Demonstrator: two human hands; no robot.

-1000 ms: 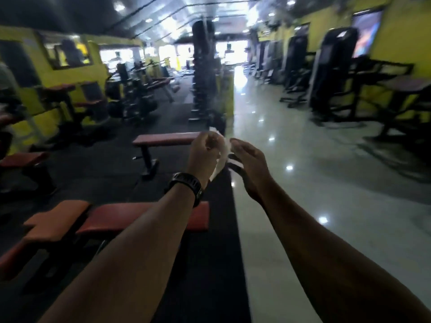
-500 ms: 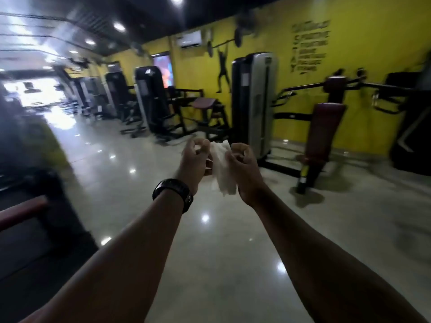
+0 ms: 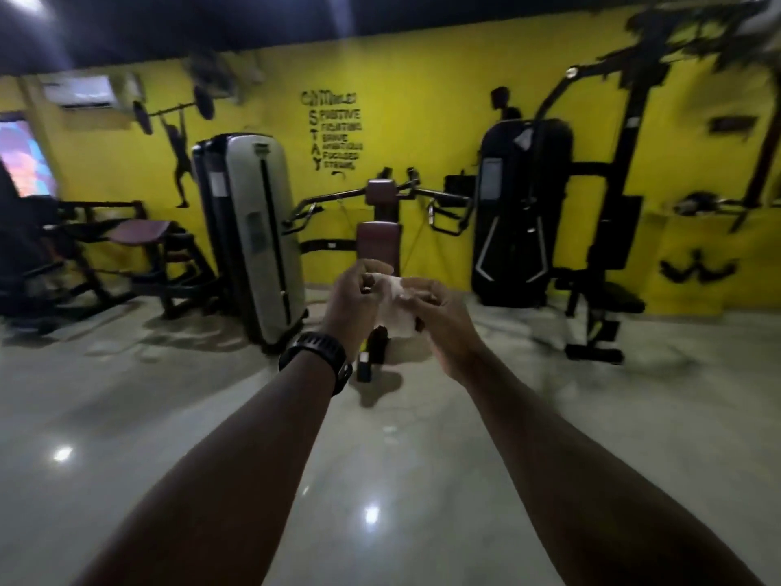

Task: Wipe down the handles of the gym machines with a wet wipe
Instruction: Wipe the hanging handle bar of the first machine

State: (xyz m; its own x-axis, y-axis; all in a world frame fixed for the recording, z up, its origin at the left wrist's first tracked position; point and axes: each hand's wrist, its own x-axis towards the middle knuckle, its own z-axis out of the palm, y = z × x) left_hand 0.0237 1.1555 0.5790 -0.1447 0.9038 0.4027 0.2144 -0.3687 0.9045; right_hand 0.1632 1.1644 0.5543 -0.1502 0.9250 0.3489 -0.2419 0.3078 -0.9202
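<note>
A white wet wipe hangs between both hands at chest height. My left hand, with a black watch on its wrist, pinches the wipe's upper left edge. My right hand pinches its right side with curled fingers. Straight ahead against the yellow wall stands a chest press machine with a maroon seat back. Its left handle and right handle stick out at either side, well beyond the hands.
A grey weight stack tower stands left of the press. A black weight stack and multi-station frame stand right. A maroon-padded bench machine is far left. Glossy floor lies between me and the machines.
The view has swung right from the gym aisle to face the chest press at the yellow wall. Both hands kept holding the wipe and have spread it slightly.
</note>
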